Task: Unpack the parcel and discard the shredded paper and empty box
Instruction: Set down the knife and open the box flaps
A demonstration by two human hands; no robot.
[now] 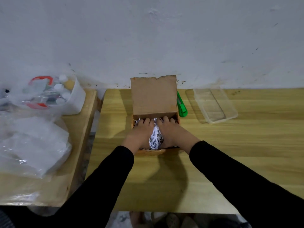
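Brown cardboard fills the middle of the frame: we see an open box standing on a pale wooden counter, its lid flap raised upright against the grey wall behind. Inside the box lies white shredded paper with dark printed marks. Both of our hands are sunk into it, palms down. The left hand lies on the left side of the box, the right hand on the right, with a strip of paper showing between them. The fingers of both are curled down into the shreds at the far end of the box; we cannot tell whether they grip anything beneath. Black sleeves cover both arms to the wrist.

Just right of the box, touching or nearly touching its side, lies a green utility knife. Further right sits a clear plastic container. At the left of the frame, on a separate wooden counter, we see crumpled clear plastic bags and a white tub of small bottles.
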